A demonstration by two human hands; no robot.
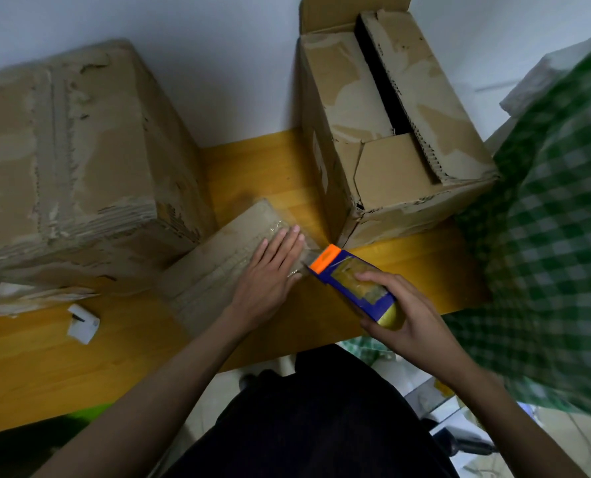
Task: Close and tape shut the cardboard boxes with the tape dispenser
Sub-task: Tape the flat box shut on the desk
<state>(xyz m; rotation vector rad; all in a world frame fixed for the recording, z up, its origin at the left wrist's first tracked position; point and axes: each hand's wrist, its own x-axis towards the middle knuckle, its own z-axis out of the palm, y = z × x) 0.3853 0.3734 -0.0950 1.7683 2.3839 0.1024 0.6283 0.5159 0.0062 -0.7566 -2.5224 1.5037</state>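
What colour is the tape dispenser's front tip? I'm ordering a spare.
Orange, on a blue tape dispenser body; clearest in the head view.

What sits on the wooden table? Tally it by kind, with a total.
Cardboard boxes: 3, the large box, the open-topped box and the small box under the left hand
Tape dispensers: 1, the tape dispenser gripped by the right hand
Small white objects: 1, the white object
Total: 5

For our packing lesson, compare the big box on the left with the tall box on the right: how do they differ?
1. The left box has its top flaps shut flat; the right box shows a dark gap between its flaps, with one flap standing up at the back.
2. The left box looks broader, the right box narrower.
Both are worn brown cardboard with torn patches, standing on the wooden table.
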